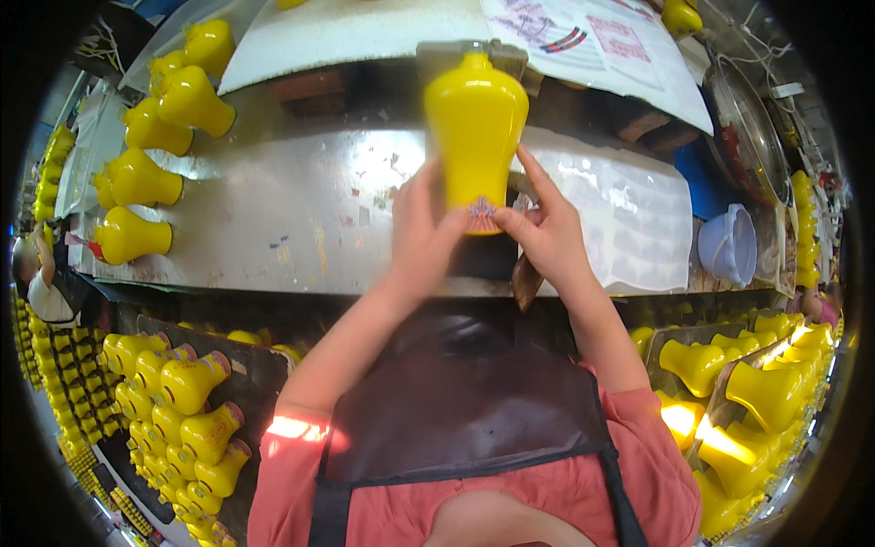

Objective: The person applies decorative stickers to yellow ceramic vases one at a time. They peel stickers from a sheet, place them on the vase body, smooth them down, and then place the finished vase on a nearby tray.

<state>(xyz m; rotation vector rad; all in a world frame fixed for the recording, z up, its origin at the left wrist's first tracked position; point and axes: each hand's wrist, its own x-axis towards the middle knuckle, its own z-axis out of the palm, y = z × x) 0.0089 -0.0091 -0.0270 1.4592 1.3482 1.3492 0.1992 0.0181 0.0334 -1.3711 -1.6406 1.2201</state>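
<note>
A glossy yellow vase (476, 118) is held upright between both my hands over the near side of the workbench. A patterned decal (483, 214) in blue and red sits around its lower end. My left hand (425, 223) grips the vase from the left, its thumb by the decal. From the right, my right hand (545, 219) closes on it, thumb pressed at the decal's edge and index finger up along the side. Below my right hand a brown wooden-looking piece (526, 281) shows, partly hidden by the fingers.
Several yellow vases (137, 235) lie along the bench's left end. A sheet of clear decals (611, 214) covers the bench at right, beside a pale blue bucket (727, 246). Printed paper (592, 41) lies at the back. Racks of vases (187, 383) flank me on both sides; another person (55, 287) is far left.
</note>
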